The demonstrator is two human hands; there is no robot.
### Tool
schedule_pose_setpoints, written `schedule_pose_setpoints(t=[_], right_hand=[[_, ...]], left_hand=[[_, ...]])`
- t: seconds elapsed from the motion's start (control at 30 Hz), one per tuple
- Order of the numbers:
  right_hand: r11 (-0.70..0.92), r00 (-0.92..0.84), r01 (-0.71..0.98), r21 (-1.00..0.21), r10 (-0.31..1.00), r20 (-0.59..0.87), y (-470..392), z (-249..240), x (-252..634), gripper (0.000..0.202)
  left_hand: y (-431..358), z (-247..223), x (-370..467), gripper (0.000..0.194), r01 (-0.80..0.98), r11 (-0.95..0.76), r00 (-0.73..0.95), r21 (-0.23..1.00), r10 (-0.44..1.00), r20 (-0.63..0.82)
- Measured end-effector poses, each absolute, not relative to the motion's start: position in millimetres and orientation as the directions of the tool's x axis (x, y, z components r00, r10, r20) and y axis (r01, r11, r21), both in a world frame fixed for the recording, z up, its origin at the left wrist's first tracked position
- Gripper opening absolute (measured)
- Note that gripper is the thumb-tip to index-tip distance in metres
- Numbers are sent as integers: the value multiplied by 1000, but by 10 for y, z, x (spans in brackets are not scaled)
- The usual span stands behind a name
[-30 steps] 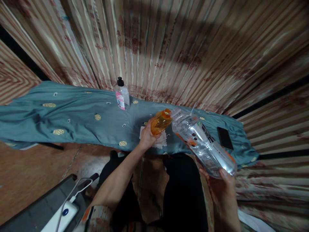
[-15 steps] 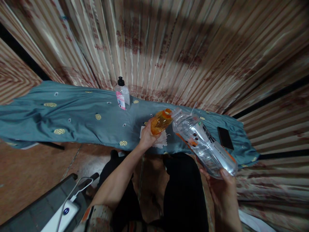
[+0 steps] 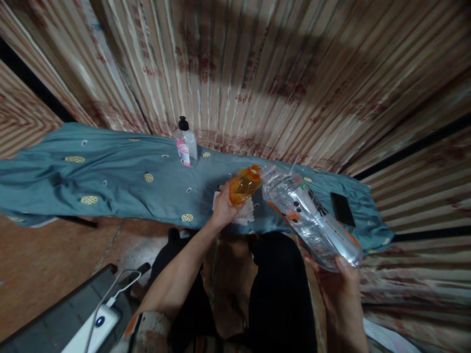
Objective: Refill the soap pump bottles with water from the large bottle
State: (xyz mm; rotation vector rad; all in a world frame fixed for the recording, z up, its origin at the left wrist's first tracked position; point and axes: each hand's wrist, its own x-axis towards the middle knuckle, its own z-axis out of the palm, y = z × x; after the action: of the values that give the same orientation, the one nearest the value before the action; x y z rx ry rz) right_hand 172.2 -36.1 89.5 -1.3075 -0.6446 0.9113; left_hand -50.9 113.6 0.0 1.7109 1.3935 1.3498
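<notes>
My left hand (image 3: 223,208) is wrapped round a small orange bottle (image 3: 243,186), tilted with its open mouth up and to the right. My right hand (image 3: 340,282) grips the base of a large clear bottle (image 3: 312,218) with a silver and orange label. This big bottle slants down to the left, its neck at the mouth of the orange one; whether they touch I cannot tell. Under the orange bottle a white cloth (image 3: 247,214) lies on the covered table. Any liquid passing between the bottles is too unclear to make out.
A clear bottle with a black cap and pink label (image 3: 186,144) stands at the back of the green-blue tablecloth (image 3: 121,169). A black phone (image 3: 343,209) lies on the right. At the lower left, a white power bank (image 3: 93,328) with a cable rests on a dark surface. Curtains hang behind.
</notes>
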Motion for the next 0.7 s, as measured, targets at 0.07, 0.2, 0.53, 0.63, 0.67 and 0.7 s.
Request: schedule_pose_setpoints(t=[0.07,0.2,0.53,0.63,0.67,0.7], right_hand=[[4,526,-209,-978,844,-108,-357,901,1717,70],[-1,531,-190,-982,841,-104,-353,899,1715,73],[32,488,-169,-985,871,-56,-364,894,1738,71],[35,487,-178,-983,871,-58,-360,912,1724,68],[38,488,-182,-982,871,-56,-355,913,1725,69],[43,487,-185,-982,872,-54,-350,911,1729,70]], left_hand=[[1133,8,-511,74,371,-317,-38,873,934,356],[1129,16,-515,75,353,-320,-35,879,935,354],[1144,-7,-507,74,372,-309,-48,875,935,350],[1149,-5,-506,73,366,-312,-46,877,935,352],[1150,-4,-506,73,364,-314,-45,877,934,353],[1150,-2,-506,74,364,-315,-45,877,934,354]])
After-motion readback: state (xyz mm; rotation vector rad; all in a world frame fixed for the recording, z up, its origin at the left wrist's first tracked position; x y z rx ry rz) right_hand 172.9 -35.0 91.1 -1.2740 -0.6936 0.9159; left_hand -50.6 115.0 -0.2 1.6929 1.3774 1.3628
